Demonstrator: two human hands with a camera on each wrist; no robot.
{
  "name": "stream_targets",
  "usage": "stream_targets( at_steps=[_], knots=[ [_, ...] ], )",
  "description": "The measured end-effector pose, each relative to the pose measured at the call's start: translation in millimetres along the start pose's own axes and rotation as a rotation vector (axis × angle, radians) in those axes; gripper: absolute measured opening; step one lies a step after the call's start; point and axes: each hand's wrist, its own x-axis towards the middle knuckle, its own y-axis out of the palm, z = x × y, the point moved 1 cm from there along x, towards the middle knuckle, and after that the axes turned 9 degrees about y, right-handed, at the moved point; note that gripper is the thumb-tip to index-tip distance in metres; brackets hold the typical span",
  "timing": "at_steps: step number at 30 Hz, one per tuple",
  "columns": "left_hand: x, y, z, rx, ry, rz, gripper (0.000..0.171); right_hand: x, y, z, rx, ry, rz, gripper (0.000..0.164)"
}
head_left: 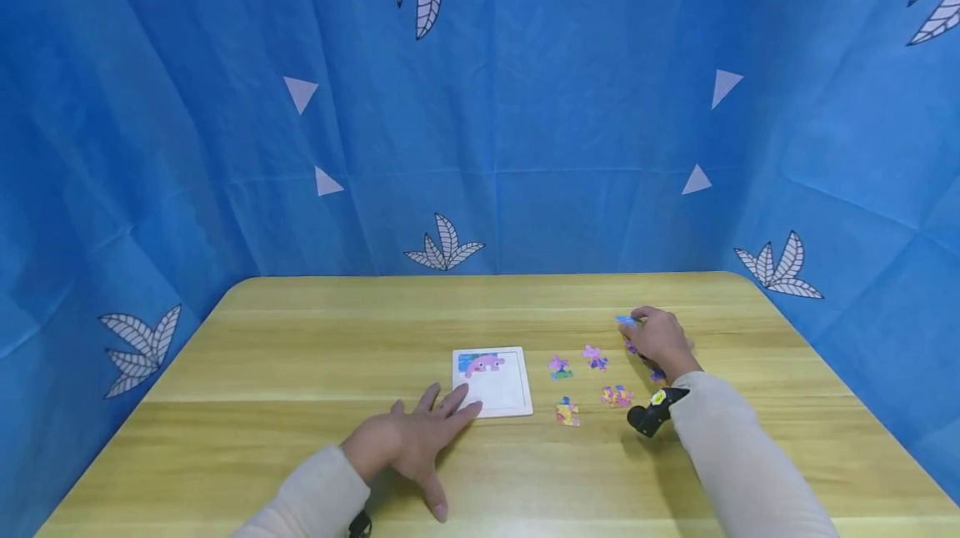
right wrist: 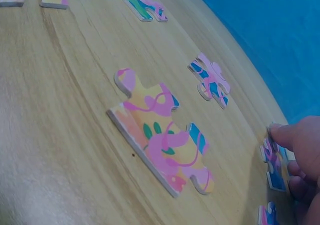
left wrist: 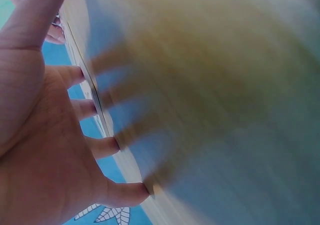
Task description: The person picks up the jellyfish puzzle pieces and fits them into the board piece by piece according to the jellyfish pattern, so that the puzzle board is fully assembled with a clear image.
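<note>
My left hand (head_left: 420, 438) is spread with straight fingers, its fingertips at the lower left edge of a white puzzle board (head_left: 498, 400). A blue and pink section with a fish-like figure (head_left: 482, 364) fills the board's upper left. In the left wrist view the left hand (left wrist: 55, 130) shows its palm, fingertips touching down. My right hand (head_left: 660, 339) reaches to the far right pieces, curled fingers pinching a blue puzzle piece (head_left: 626, 319). In the right wrist view, the thumb of the right hand (right wrist: 302, 155) partly covers a purple and blue piece (right wrist: 275, 171).
Several loose pieces lie between board and right hand: a yellow one (head_left: 567, 412), a yellow-pink one (head_left: 617, 395), a pink-green one (head_left: 558, 367) and a pink-blue one (head_left: 595, 357). Another piece (head_left: 657, 374) lies under the right wrist. A blue curtain (head_left: 525, 104) hangs behind the wooden table (head_left: 337, 329).
</note>
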Motion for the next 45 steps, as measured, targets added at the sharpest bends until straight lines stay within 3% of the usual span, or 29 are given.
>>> stream_targets(
  at_steps=[11,20,28,35,45],
  knots=[
    [0.1,-1.0,-0.7,0.001,0.006,0.001,0.126,-3.0,1.4,1.1,0.012,0.005,-0.044,0.047],
    [-1.4,1.8,-0.6,0.004,0.012,-0.003,0.126,-9.5,8.3,1.3,0.044,-0.006,-0.187,0.045],
    [0.5,1.2,1.0,0.001,0.015,0.001,0.126,-11.5,10.6,-0.8,0.097,-0.039,-0.251,0.041],
    [0.8,0.4,0.7,0.001,0.009,0.000,0.127,-12.2,9.5,-0.8,0.119,-0.028,-0.321,0.029],
    [0.0,-0.9,0.1,-0.004,0.010,0.005,0.127,-22.7,10.2,12.5,0.201,-0.084,-0.307,0.029]
  ],
)
